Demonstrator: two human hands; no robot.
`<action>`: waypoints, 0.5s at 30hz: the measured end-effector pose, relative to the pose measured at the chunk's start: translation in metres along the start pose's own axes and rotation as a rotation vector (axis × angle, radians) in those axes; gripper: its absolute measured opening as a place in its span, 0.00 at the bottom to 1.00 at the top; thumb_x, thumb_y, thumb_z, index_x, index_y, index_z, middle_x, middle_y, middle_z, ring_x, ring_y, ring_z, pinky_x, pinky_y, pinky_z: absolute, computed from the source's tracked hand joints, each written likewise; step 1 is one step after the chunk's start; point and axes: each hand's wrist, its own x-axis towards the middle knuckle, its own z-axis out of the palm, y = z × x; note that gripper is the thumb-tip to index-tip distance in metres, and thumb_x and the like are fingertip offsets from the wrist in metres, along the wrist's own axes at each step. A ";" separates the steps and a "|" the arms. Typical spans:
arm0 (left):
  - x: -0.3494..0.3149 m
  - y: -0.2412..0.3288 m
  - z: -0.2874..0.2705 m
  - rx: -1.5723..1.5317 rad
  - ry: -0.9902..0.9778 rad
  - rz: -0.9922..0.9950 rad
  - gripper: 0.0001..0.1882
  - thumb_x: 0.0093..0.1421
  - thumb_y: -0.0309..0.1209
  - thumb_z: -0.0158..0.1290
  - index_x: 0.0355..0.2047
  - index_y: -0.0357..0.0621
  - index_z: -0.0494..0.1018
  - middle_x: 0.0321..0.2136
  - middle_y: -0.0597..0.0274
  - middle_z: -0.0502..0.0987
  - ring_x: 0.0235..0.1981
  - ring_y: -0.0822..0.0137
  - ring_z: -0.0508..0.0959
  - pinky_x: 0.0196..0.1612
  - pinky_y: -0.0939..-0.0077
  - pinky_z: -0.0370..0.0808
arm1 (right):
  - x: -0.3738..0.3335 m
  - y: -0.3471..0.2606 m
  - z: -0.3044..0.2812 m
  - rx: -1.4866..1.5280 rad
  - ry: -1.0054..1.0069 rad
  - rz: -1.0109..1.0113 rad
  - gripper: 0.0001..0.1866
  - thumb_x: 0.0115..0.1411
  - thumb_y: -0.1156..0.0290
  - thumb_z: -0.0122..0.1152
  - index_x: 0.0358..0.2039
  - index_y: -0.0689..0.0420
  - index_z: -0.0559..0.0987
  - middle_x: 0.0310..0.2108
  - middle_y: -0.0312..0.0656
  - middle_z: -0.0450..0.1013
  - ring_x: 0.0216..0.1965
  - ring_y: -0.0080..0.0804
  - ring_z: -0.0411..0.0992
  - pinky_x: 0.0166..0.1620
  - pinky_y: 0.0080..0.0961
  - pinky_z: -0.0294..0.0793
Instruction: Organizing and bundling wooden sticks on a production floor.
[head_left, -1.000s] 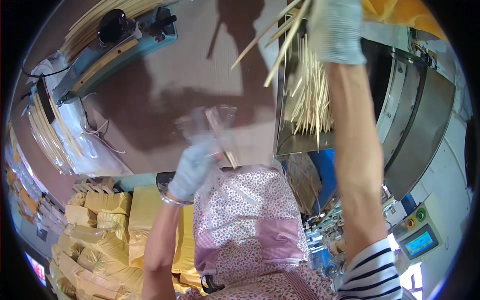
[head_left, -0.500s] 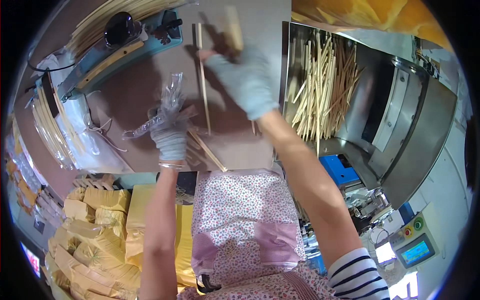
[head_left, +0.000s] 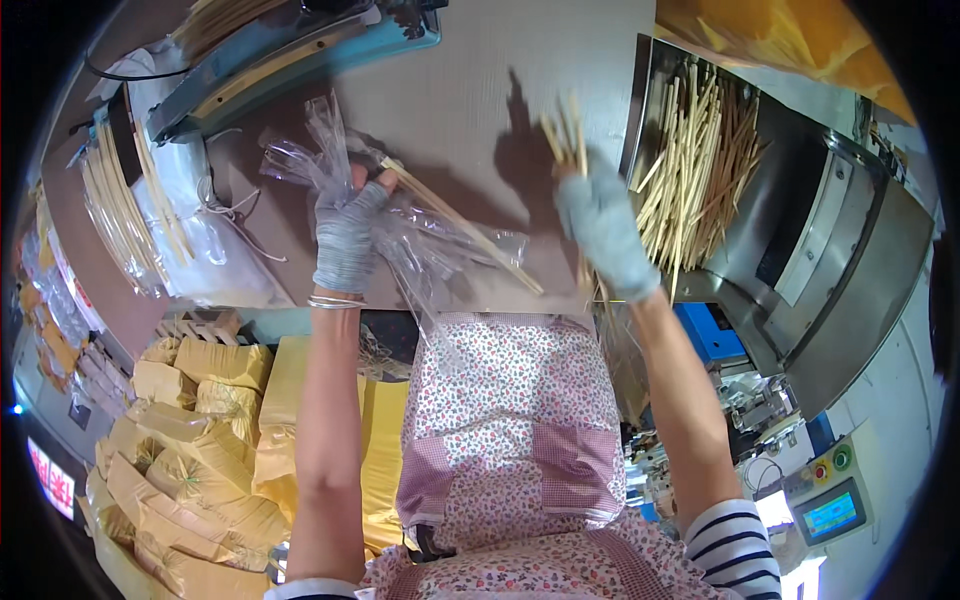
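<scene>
Clear plastic sleeve bags (head_left: pixel 420 215) bunched mid-table. Filled clear packs (head_left: pixel 130 215) stacked at table's left edge. Yellow wrapped bundles (head_left: pixel 190 440) piled lower left. Small blue-lit screen (head_left: pixel 832 512) lower right; red-lit sign (head_left: pixel 52 480) far left.

A blue heat sealer (head_left: pixel 290 45) sits at the far left of the brown worktop (head_left: pixel 470 90). Yellow wrapped bundles (head_left: pixel 190 440) are stacked on the floor lower left. A small control screen (head_left: pixel 832 513) glows lower right.
</scene>
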 end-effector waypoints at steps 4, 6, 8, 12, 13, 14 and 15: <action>-0.004 0.012 0.010 -0.039 0.040 0.028 0.15 0.50 0.21 0.61 0.36 0.43 0.69 0.34 0.69 0.69 0.34 0.75 0.72 0.38 0.80 0.73 | -0.068 0.003 -0.002 -0.032 -0.198 0.206 0.13 0.59 0.63 0.60 0.27 0.62 0.75 0.17 0.28 0.66 0.19 0.14 0.63 0.21 0.16 0.62; -0.007 0.018 0.015 -0.078 0.048 -0.028 0.17 0.50 0.21 0.61 0.38 0.43 0.69 0.35 0.68 0.69 0.36 0.74 0.72 0.40 0.79 0.73 | -0.088 0.005 0.007 0.162 -0.219 0.265 0.12 0.57 0.64 0.62 0.27 0.61 0.76 0.17 0.27 0.66 0.20 0.14 0.63 0.22 0.17 0.63; -0.007 0.022 0.019 -0.052 0.025 -0.018 0.23 0.50 0.21 0.62 0.46 0.41 0.67 0.37 0.66 0.69 0.37 0.73 0.72 0.40 0.78 0.73 | -0.096 0.009 0.019 0.318 -0.236 0.311 0.11 0.57 0.66 0.63 0.27 0.61 0.77 0.18 0.26 0.66 0.21 0.14 0.64 0.23 0.18 0.64; -0.003 0.030 0.020 0.001 -0.014 -0.056 0.28 0.52 0.20 0.59 0.53 0.40 0.64 0.36 0.66 0.69 0.36 0.72 0.73 0.40 0.77 0.74 | -0.100 0.010 0.025 0.269 -0.217 0.160 0.07 0.56 0.71 0.64 0.32 0.60 0.77 0.20 0.29 0.70 0.24 0.15 0.66 0.26 0.17 0.68; 0.001 0.033 0.019 -0.010 -0.106 -0.042 0.27 0.53 0.20 0.57 0.54 0.40 0.65 0.35 0.67 0.70 0.33 0.73 0.73 0.37 0.79 0.73 | -0.100 0.009 0.021 0.343 -0.224 0.186 0.08 0.56 0.70 0.64 0.34 0.58 0.77 0.21 0.30 0.71 0.24 0.16 0.67 0.27 0.17 0.69; 0.001 0.037 0.016 -0.002 -0.172 -0.042 0.26 0.53 0.20 0.56 0.54 0.41 0.65 0.34 0.67 0.71 0.31 0.74 0.73 0.35 0.80 0.73 | -0.099 0.007 0.013 0.353 -0.181 0.203 0.08 0.56 0.70 0.64 0.34 0.58 0.77 0.21 0.30 0.71 0.24 0.16 0.67 0.27 0.17 0.69; 0.002 0.040 0.014 -0.019 -0.210 -0.038 0.26 0.53 0.20 0.56 0.54 0.41 0.65 0.33 0.67 0.71 0.30 0.74 0.73 0.33 0.81 0.72 | -0.097 0.006 0.000 0.351 -0.247 0.288 0.09 0.55 0.69 0.65 0.35 0.58 0.77 0.21 0.29 0.70 0.23 0.16 0.67 0.26 0.17 0.68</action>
